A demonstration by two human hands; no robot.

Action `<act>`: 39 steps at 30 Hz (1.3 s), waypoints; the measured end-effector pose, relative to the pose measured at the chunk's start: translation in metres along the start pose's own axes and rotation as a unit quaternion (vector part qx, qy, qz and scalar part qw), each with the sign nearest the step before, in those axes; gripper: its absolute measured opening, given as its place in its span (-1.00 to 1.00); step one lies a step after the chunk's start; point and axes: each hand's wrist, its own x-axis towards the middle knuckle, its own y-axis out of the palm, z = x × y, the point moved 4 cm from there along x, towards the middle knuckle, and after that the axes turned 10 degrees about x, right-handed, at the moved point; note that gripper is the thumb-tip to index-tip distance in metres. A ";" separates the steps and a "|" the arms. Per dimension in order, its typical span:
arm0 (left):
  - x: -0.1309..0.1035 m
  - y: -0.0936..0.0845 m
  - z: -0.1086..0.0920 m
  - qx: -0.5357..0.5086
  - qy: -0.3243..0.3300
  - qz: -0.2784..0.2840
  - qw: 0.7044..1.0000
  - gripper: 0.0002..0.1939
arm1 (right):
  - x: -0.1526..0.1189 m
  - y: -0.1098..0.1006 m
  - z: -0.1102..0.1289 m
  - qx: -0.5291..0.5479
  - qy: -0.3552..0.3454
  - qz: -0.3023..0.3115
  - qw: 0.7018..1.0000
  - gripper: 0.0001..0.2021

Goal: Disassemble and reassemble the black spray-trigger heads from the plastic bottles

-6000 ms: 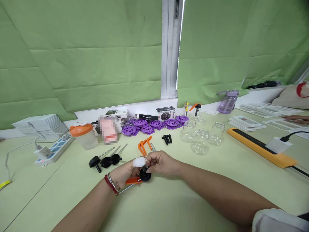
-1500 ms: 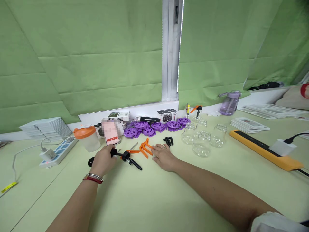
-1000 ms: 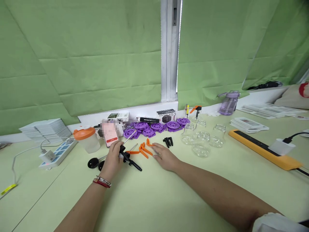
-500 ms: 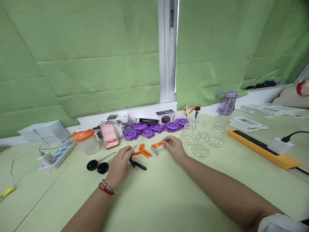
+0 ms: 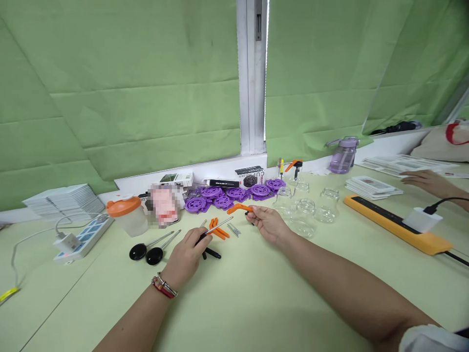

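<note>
My left hand (image 5: 187, 255) is closed round the black end of a thin metal rod (image 5: 220, 225), which points up and to the right. Pinched in my right hand (image 5: 269, 225) is a bent orange lever (image 5: 237, 209), its free end toward the left. A small dark piece shows under the right fingers; I cannot make out what it is. Between the hands lie more orange levers (image 5: 219, 230) and several small metal pins (image 5: 233, 229). Black handle-like parts (image 5: 212, 253) rest beside my left hand. Left of it are two black round caps (image 5: 154, 255) with metal rods.
Purple wheel-patterned parts (image 5: 196, 205) line the back. Clear glass bottles (image 5: 327, 205) stand right of my right hand, with a yellow power strip (image 5: 388, 227) beyond. At left are an orange-lidded cup (image 5: 128, 215) and a white power strip (image 5: 86, 242). Another person's hand (image 5: 421, 180) reaches in at far right.
The rod in my left hand has swung rightward over the orange levers. My right hand has lifted the orange lever away from the pins. Another person's hand has come into view at right.
</note>
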 end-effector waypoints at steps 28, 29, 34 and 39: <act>0.001 0.005 -0.003 -0.079 -0.007 0.008 0.997 -0.34 | -0.036 0.024 -0.029 -0.207 0.053 0.251 0.944 -0.30; 0.001 0.005 -0.003 -0.090 -0.008 0.002 0.996 -0.32 | -0.036 0.024 -0.029 -0.214 0.051 0.257 0.941 -0.31; -0.004 0.007 0.001 -0.131 -0.073 0.002 0.989 -0.37 | -0.036 0.024 -0.027 -0.239 0.039 0.248 0.938 -0.38; -0.005 0.009 0.004 -0.098 -0.129 0.019 0.987 -0.40 | -0.036 0.025 -0.026 -0.241 0.036 0.251 0.937 -0.39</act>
